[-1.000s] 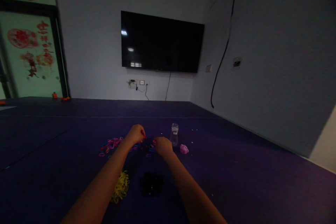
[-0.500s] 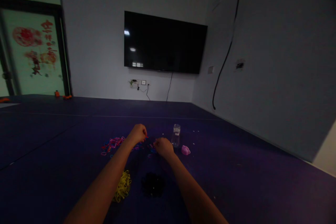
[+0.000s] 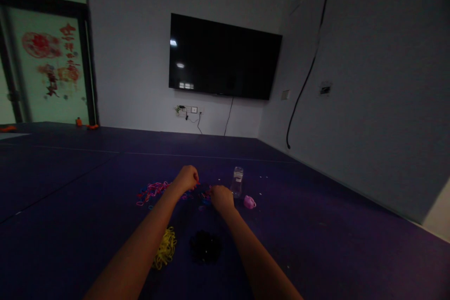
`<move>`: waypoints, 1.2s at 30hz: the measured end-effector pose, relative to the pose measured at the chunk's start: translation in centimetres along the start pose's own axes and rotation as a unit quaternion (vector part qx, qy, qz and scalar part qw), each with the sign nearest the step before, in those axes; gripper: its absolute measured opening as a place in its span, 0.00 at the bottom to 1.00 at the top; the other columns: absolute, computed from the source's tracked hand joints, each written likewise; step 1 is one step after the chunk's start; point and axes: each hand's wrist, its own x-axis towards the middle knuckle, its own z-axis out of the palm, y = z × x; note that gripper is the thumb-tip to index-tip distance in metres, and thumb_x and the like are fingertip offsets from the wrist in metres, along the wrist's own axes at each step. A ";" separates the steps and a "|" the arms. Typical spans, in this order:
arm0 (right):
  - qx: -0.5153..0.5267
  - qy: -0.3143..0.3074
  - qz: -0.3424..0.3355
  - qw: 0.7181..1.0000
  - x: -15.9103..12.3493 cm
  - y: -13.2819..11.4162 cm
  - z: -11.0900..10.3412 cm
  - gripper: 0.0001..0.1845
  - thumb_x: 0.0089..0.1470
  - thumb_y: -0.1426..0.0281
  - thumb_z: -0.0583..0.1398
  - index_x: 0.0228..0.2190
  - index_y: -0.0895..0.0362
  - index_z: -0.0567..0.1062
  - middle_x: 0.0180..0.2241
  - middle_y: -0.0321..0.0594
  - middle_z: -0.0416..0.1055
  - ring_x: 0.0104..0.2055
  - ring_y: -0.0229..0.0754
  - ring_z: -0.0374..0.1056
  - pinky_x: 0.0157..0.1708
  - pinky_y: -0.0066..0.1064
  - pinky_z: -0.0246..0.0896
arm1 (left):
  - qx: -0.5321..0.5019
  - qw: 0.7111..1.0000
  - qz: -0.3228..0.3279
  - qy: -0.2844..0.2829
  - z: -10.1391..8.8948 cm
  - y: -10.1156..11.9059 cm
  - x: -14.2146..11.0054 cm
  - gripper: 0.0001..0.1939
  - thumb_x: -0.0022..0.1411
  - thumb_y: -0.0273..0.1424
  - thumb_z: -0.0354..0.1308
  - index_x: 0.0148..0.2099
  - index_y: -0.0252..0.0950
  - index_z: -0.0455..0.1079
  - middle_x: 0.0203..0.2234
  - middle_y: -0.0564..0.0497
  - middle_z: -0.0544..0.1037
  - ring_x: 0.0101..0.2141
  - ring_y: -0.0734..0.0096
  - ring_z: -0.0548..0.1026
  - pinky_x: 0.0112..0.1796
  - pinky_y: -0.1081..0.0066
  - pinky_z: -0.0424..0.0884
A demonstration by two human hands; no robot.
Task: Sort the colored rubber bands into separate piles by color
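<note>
My left hand (image 3: pixel 187 179) is closed in a pinch above the table, with a bit of red at its fingertips that looks like a rubber band. Under and left of it spreads a loose pile of pink, red and blue rubber bands (image 3: pixel 154 190). My right hand (image 3: pixel 222 198) is closed, its fingertips down at a smaller heap of blue and pink rubber bands (image 3: pixel 206 196); what they grip is hidden. Just beyond it stands a clear bottle (image 3: pixel 237 183) without a lid. A pink lid with a loop (image 3: pixel 249 202) lies to the right of that bottle.
Nearer me, a heap of yellow rubber bands (image 3: pixel 165 248) sits beside my left forearm, and a black heap (image 3: pixel 206 247) lies between my forearms. Small white bits (image 3: pixel 260 193) dot the dark purple surface (image 3: pixel 333 239). A television (image 3: pixel 225 56) hangs on the far wall.
The view has shifted slightly. My right hand has moved a little to the right off the small heap, so more of its bands show. My left hand stays nearly in place.
</note>
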 end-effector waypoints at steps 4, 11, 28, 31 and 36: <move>-0.008 0.004 -0.004 1.000 -0.1 0.0 -0.1 0.15 0.54 0.73 0.49 0.35 0.58 0.75 0.35 0.50 0.73 0.38 0.48 0.70 0.34 0.32 0.60 | 0.001 1.000 -0.001 -0.003 0.1 -0.1 0.2 0.12 0.48 0.14 0.50 0.29 0.29 0.73 0.21 0.46 0.78 0.21 0.74 0.75 0.20 0.82 0.66; 0.045 0.008 0.003 0.999 -0.2 0.1 -0.3 0.14 0.55 0.65 0.51 0.36 0.57 0.73 0.34 0.47 0.73 0.38 0.46 0.69 0.33 0.30 0.57 | 0.006 1.000 -0.008 -0.010 0.5 -0.5 0.4 0.13 0.47 0.14 0.50 0.31 0.29 0.73 0.23 0.46 0.78 0.21 0.74 0.75 0.19 0.82 0.65; 0.220 0.077 -0.045 0.971 0.3 -0.6 -0.6 0.09 0.51 0.69 0.53 0.34 0.54 0.72 0.30 0.39 0.72 0.34 0.40 0.67 0.28 0.26 0.50 | -0.041 0.997 0.009 -0.062 1.7 -0.4 0.2 0.11 0.45 0.17 0.52 0.26 0.32 0.73 0.18 0.51 0.77 0.21 0.73 0.74 0.20 0.81 0.64; 0.297 0.081 -0.044 0.950 0.8 -0.7 -0.3 0.07 0.49 0.70 0.54 0.31 0.54 0.72 0.27 0.37 0.71 0.32 0.39 0.65 0.28 0.25 0.50 | -0.054 0.998 0.000 -0.045 1.7 -0.6 0.5 0.11 0.44 0.16 0.52 0.26 0.32 0.73 0.18 0.51 0.77 0.22 0.74 0.75 0.21 0.82 0.64; 0.624 0.019 0.036 0.780 1.9 -1.2 0.4 0.05 0.45 0.76 0.56 0.21 0.57 0.70 0.20 0.32 0.65 0.25 0.34 0.61 0.26 0.23 0.50 | -0.088 0.996 0.000 -0.017 1.5 -0.6 0.7 0.11 0.48 0.19 0.51 0.30 0.32 0.73 0.22 0.50 0.78 0.23 0.75 0.75 0.23 0.81 0.66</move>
